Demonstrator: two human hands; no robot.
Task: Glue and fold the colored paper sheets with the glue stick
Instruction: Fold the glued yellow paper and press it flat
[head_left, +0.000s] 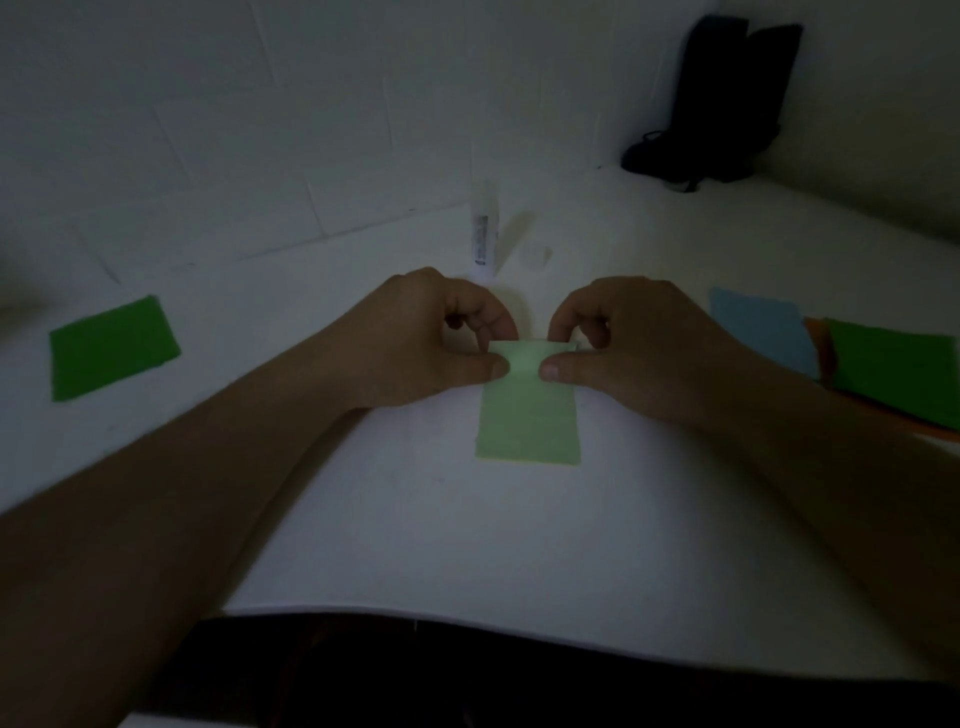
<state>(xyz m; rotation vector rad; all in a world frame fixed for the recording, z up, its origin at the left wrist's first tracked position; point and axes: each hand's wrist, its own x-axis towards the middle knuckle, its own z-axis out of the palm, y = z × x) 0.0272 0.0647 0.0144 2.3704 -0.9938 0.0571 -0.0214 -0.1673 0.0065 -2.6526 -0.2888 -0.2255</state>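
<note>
Table (415, 519) white, dim — tiled wall (208, 130) behind.

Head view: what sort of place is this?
Probably a plain indoor craft table set in a corner of white walls: colored paper sheets lie around, a glue stick stands behind the hands, lighting is dim.

We are seeing our two bare forearms coming in from the lower corners, with no sleeves, watch, bracelet or rings showing anywhere along them. Our left hand (415, 332) and right hand (634, 338) are showing ungloved, with short, plain, unpainted thumbnails. We are finding the light dim, so finer marks on the arms are staying too dark for us to tell.
</note>
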